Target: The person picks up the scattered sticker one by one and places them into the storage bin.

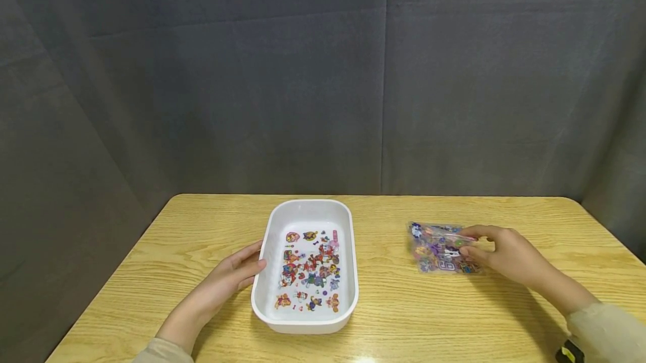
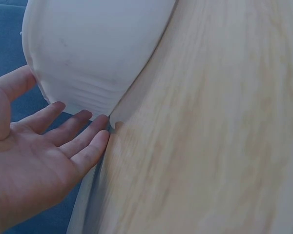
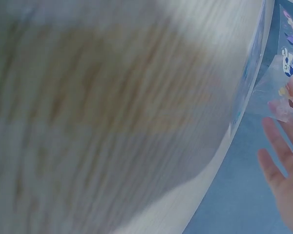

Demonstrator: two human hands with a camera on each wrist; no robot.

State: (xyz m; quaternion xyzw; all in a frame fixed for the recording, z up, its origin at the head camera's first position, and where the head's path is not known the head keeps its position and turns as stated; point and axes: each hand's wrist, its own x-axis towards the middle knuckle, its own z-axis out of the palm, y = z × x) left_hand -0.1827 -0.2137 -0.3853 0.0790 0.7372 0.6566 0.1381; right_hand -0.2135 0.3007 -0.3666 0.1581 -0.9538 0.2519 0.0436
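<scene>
My left hand [image 1: 227, 273] holds the white tray [image 1: 305, 326] at its left side, thumb over the rim and fingers along the outer wall. Inside the tray lies a clear sheet of cartoon stickers [image 1: 313, 279]. In the left wrist view, the fingers [image 2: 83, 141] are spread against the tray's wall. To the right, my right hand [image 1: 510, 253] pinches the edge of a clear sticker sheet [image 1: 429, 245] between thumb and forefinger. That sheet's edge bends up over more printed clear sheets on the table. The right wrist view catches part of the pinched clear sheet [image 3: 289, 63].
The wood-grain table [image 1: 388, 307] carries the tray left of the middle and the clear sheets to the right. A dark grey curtain [image 1: 323, 82] hangs behind the table's far edge. A small black and yellow device [image 1: 570, 352] sits at the right sleeve.
</scene>
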